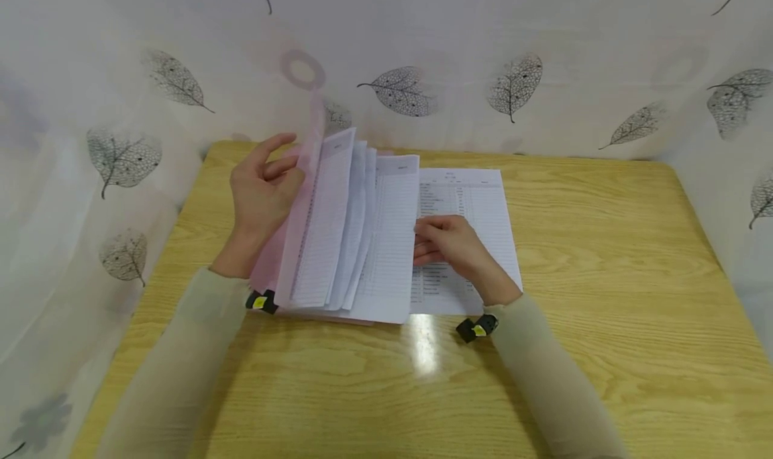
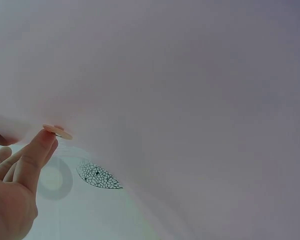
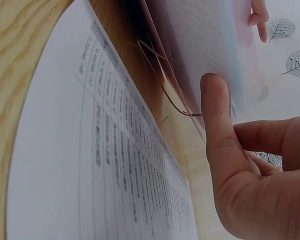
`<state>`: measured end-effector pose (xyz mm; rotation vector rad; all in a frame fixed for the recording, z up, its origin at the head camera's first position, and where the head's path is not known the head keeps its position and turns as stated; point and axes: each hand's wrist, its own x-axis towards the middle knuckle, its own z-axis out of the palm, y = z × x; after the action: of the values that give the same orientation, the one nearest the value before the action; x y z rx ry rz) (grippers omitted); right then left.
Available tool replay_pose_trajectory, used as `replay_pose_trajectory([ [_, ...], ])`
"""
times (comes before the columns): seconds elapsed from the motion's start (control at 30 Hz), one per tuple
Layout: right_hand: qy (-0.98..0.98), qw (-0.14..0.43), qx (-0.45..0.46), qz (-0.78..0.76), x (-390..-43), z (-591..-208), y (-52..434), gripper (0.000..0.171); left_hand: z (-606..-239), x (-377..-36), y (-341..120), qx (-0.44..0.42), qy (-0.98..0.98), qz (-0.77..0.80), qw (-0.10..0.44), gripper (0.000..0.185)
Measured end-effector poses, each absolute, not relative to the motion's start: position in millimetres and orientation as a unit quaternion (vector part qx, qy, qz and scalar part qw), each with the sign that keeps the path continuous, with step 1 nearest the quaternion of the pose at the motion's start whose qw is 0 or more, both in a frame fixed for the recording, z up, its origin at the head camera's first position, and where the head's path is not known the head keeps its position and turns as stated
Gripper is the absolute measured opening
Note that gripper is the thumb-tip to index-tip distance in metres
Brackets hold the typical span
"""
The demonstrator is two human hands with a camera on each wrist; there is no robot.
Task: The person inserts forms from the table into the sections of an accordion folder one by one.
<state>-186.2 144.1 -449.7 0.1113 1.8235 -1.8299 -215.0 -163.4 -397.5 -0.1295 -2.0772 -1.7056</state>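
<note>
A pink translucent document folder (image 1: 263, 271) lies spread at the left of the table, several white printed sheets (image 1: 392, 244) fanned out in it. My left hand (image 1: 262, 187) pinches the raised pink cover near its upper left edge. In the left wrist view, a fingertip touches a small round button (image 2: 58, 131) on that cover. My right hand (image 1: 449, 244) pinches the right edge of the sheets, thumb on one side and fingers on the other. Under this hand lies a separate printed page (image 1: 483, 244), flat on the table.
The wooden table (image 1: 604, 278) has a light yellow grain. A thin cord (image 3: 166, 93) hangs by the folder in the right wrist view. Pale curtain (image 1: 459, 29) with a leaf print surrounds the back and sides.
</note>
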Motion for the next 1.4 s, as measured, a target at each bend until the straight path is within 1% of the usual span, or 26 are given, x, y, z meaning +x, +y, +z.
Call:
replay_pose_trajectory([
  [0.43,0.661,0.261,0.018,-0.703,-192,-453,104,0.037,-397,-215,-163,-0.051,-0.753,-0.613,0.231,0.047],
  [0.7,0.640,0.262,0.023,-0.722,-194,-450,83,0.034,-395,-214,-162,-0.041,-0.762,-0.609,0.217,0.047],
  [1.0,0.638,0.261,0.036,-0.723,-194,-448,72,0.034,-394,-214,-160,-0.044,-0.761,-0.610,0.218,0.047],
  [1.4,0.645,0.264,0.047,-0.716,-194,-446,71,0.035,-398,-214,-160,-0.050,-0.757,-0.612,0.224,0.049],
])
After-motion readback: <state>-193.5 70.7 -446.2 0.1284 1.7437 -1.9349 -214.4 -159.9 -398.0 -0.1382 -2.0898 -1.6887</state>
